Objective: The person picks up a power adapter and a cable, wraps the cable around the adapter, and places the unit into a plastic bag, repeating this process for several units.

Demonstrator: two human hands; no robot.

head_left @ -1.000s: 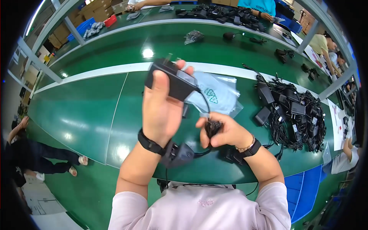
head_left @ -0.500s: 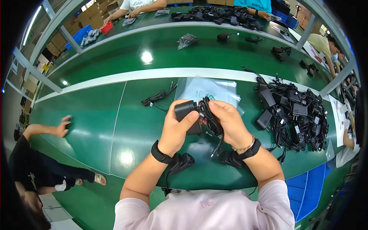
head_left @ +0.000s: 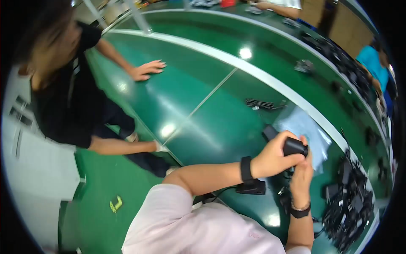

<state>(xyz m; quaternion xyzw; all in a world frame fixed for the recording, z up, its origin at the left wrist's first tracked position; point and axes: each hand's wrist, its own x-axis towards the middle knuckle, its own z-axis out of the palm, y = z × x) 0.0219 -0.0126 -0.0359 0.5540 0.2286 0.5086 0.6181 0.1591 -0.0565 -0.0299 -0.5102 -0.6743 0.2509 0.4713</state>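
Observation:
My left hand (head_left: 270, 158) is closed around a black cylindrical device (head_left: 295, 147), thumb along its near side. My right hand (head_left: 301, 180) is closed against the device's right end; the coiled cable seen in it earlier is now mostly hidden. A black block (head_left: 269, 133) shows just beyond my left hand; I cannot tell whether it is held or lies on the table. Past my hands lie clear plastic bags (head_left: 292, 122), with a bundled black cable (head_left: 264, 104) to their left. Below my left wrist rests another black device (head_left: 251, 187).
A pile of black adapters and cables (head_left: 349, 199) spreads to my right. At the left a person in a black shirt has one hand (head_left: 146, 71) on the green table (head_left: 198, 135). Other people sit beyond the white rail (head_left: 203, 50). A yellow-green item (head_left: 115, 204) lies on the floor.
The view has swung left, bringing the person in black closer into sight. Both my hands now sit further right in the picture and closer together around the black device.

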